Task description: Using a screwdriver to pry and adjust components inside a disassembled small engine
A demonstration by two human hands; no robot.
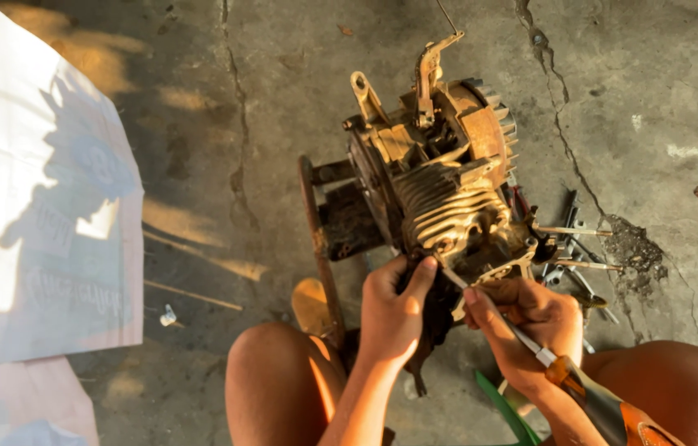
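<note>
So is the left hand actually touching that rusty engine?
Touching. The head view shows the left hand with its thumb pressed flat against the lower edge of the rusty engine, no gap visible.

screwdriver handle (613, 409) cut off by the bottom edge.

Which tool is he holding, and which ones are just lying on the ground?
The screwdriver with the orange-and-black handle sits in the right hand, tip at the engine. The other metal tools lie untouched on the concrete beside it.
</note>
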